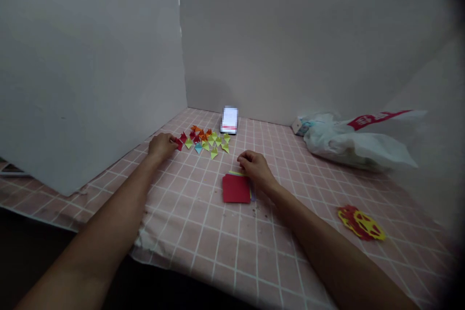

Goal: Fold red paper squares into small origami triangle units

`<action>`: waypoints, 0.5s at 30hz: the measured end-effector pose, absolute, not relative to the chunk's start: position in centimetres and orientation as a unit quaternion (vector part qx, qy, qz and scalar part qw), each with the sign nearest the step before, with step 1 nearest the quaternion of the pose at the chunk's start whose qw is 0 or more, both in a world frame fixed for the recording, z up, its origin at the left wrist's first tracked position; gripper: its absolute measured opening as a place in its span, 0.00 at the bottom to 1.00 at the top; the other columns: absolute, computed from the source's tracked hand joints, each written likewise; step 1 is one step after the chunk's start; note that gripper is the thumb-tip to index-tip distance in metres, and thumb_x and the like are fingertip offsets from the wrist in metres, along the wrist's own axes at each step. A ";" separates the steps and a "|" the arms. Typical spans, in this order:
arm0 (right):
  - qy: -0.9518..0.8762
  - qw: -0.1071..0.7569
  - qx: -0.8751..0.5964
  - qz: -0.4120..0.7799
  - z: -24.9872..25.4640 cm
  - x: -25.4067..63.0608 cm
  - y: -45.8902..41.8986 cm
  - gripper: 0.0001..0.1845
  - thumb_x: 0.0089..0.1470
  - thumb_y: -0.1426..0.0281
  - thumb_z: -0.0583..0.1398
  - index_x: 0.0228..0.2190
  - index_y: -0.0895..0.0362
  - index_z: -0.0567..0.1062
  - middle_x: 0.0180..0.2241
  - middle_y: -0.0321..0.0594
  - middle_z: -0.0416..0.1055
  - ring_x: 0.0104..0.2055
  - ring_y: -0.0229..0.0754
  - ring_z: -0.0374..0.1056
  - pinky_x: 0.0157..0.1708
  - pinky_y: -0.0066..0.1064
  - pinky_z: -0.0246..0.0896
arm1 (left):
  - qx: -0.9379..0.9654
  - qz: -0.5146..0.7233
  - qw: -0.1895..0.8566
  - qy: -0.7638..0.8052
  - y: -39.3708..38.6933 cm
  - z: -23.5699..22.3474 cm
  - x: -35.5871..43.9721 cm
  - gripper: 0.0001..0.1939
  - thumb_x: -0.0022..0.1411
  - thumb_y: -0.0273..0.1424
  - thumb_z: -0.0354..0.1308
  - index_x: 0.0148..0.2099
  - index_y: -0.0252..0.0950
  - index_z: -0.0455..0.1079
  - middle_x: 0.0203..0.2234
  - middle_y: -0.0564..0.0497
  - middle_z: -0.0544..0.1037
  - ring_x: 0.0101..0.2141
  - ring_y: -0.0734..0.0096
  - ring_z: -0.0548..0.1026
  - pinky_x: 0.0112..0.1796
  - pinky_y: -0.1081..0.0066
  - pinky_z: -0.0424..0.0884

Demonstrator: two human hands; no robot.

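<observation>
Checked table [181, 218]: paper stack [236, 189], folded papers [211, 140], cutouts [367, 225], lit screen [229, 118], bag [356, 147].

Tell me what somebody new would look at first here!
Probably the bunch of little folded papers, bright red, orange, yellow-green and blue, toward the back of the pink checked cloth. Just behind them, a glowing screen stands out against the grey wall. Nearer to you, a red-topped stack of paper lies flat near the middle.
</observation>
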State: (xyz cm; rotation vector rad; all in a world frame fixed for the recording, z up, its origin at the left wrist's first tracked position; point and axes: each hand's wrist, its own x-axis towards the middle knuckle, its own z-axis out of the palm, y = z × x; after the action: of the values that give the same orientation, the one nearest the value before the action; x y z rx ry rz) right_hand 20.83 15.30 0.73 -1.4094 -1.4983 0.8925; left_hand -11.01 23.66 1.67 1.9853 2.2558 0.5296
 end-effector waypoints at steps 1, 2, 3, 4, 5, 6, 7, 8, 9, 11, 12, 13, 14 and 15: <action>-0.605 0.433 -0.567 0.354 0.7 20.9 15.3 0.08 0.48 0.65 0.58 0.25 0.56 0.73 0.23 0.37 0.67 0.27 0.40 0.62 0.26 0.29 0.55 | 0.649 0.175 0.047 0.739 23.6 1.7 -11.0 0.15 0.56 0.34 0.62 0.46 0.39 0.81 0.41 0.44 0.84 0.40 0.56 0.80 0.36 0.67 0.70; -0.608 0.431 -0.567 0.351 0.6 20.9 15.4 0.08 0.48 0.65 0.58 0.24 0.56 0.73 0.22 0.36 0.67 0.27 0.40 0.61 0.26 0.29 0.54 | 0.649 0.175 0.049 0.739 23.6 1.7 -11.0 0.15 0.56 0.34 0.62 0.46 0.38 0.81 0.40 0.44 0.84 0.39 0.56 0.80 0.36 0.67 0.69; -0.610 0.429 -0.568 0.348 0.6 20.9 15.4 0.08 0.48 0.65 0.58 0.24 0.56 0.73 0.22 0.36 0.67 0.26 0.40 0.61 0.26 0.29 0.54 | 0.648 0.175 0.050 0.739 23.6 1.7 -11.0 0.15 0.56 0.34 0.62 0.46 0.38 0.81 0.40 0.44 0.84 0.39 0.57 0.80 0.36 0.67 0.69; -0.612 0.428 -0.568 0.346 0.5 20.9 15.4 0.08 0.48 0.65 0.58 0.24 0.56 0.73 0.22 0.36 0.66 0.26 0.39 0.61 0.26 0.29 0.54 | 0.648 0.175 0.052 0.739 23.6 1.7 -11.0 0.15 0.56 0.34 0.62 0.46 0.38 0.81 0.40 0.45 0.84 0.39 0.57 0.80 0.35 0.67 0.69; -0.613 0.428 -0.568 0.345 0.5 20.9 15.4 0.08 0.48 0.65 0.58 0.24 0.56 0.73 0.21 0.36 0.66 0.26 0.39 0.60 0.26 0.29 0.54 | 0.649 0.174 0.052 0.739 23.6 1.7 -11.0 0.15 0.56 0.34 0.62 0.46 0.38 0.81 0.39 0.45 0.84 0.38 0.58 0.80 0.35 0.68 0.69; -0.614 0.427 -0.568 0.344 0.4 20.9 15.4 0.08 0.49 0.65 0.58 0.24 0.56 0.73 0.21 0.35 0.66 0.26 0.39 0.60 0.26 0.29 0.53 | 0.650 0.172 0.052 0.738 23.6 1.6 -11.0 0.15 0.57 0.34 0.62 0.46 0.39 0.81 0.39 0.46 0.85 0.38 0.59 0.80 0.35 0.68 0.69; -0.615 0.427 -0.567 0.343 0.4 20.9 15.4 0.09 0.49 0.65 0.58 0.24 0.56 0.73 0.21 0.35 0.65 0.25 0.39 0.60 0.26 0.29 0.53 | 0.652 0.171 0.051 0.737 23.6 1.6 -11.0 0.14 0.57 0.34 0.62 0.45 0.39 0.81 0.39 0.46 0.85 0.39 0.59 0.80 0.35 0.69 0.69; -0.616 0.427 -0.567 0.343 0.3 20.9 15.4 0.09 0.49 0.65 0.57 0.24 0.56 0.73 0.21 0.35 0.65 0.25 0.39 0.60 0.26 0.30 0.53 | 0.654 0.170 0.048 0.736 23.7 1.5 -11.0 0.13 0.57 0.34 0.62 0.44 0.40 0.81 0.39 0.47 0.85 0.39 0.60 0.80 0.35 0.69 0.69; -0.616 0.426 -0.567 0.342 0.3 20.9 15.4 0.09 0.49 0.65 0.57 0.24 0.56 0.73 0.21 0.35 0.65 0.25 0.39 0.60 0.26 0.30 0.53 | 0.656 0.169 0.044 0.734 23.7 1.4 -11.0 0.12 0.58 0.34 0.61 0.44 0.41 0.81 0.40 0.48 0.84 0.40 0.60 0.79 0.36 0.69 0.69; -0.616 0.425 -0.568 0.343 0.3 20.9 15.4 0.09 0.49 0.64 0.58 0.24 0.56 0.73 0.21 0.36 0.66 0.25 0.39 0.60 0.26 0.30 0.53 | 0.659 0.171 0.031 0.732 23.6 1.3 -10.7 0.12 0.58 0.33 0.60 0.43 0.42 0.81 0.41 0.48 0.84 0.41 0.60 0.79 0.37 0.69 0.69; -0.616 0.425 -0.568 0.343 0.3 20.9 15.4 0.09 0.49 0.64 0.58 0.24 0.56 0.73 0.21 0.36 0.66 0.25 0.40 0.60 0.26 0.30 0.53 | 0.659 0.173 0.022 0.731 23.6 1.3 -10.6 0.12 0.59 0.32 0.59 0.44 0.42 0.81 0.42 0.48 0.84 0.42 0.59 0.79 0.38 0.68 0.69; -0.616 0.424 -0.568 0.344 0.3 20.9 15.4 0.09 0.49 0.65 0.58 0.24 0.56 0.73 0.21 0.36 0.66 0.25 0.40 0.60 0.26 0.30 0.53 | 0.660 0.175 0.014 0.731 23.6 1.3 -10.4 0.13 0.59 0.32 0.58 0.44 0.42 0.81 0.42 0.47 0.84 0.43 0.58 0.78 0.39 0.67 0.69; -0.616 0.423 -0.568 0.344 0.3 20.9 15.4 0.09 0.49 0.65 0.58 0.24 0.56 0.73 0.20 0.36 0.66 0.25 0.40 0.60 0.26 0.30 0.53 | 0.660 0.177 0.007 0.730 23.5 1.3 -10.3 0.13 0.59 0.31 0.58 0.44 0.41 0.81 0.43 0.46 0.83 0.44 0.57 0.78 0.40 0.66 0.69; -0.616 0.423 -0.568 0.345 0.3 20.9 15.4 0.09 0.49 0.65 0.58 0.23 0.56 0.73 0.20 0.36 0.66 0.25 0.40 0.60 0.26 0.30 0.53 | 0.660 0.179 0.000 0.729 23.5 1.3 -10.1 0.14 0.60 0.31 0.57 0.45 0.41 0.81 0.44 0.45 0.83 0.45 0.56 0.78 0.41 0.66 0.69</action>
State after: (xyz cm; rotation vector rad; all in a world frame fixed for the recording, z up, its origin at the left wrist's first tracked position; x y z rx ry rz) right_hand 20.90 15.36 0.29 -1.4217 -1.5421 0.8635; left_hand -10.14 23.50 1.29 2.0747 2.2905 0.5629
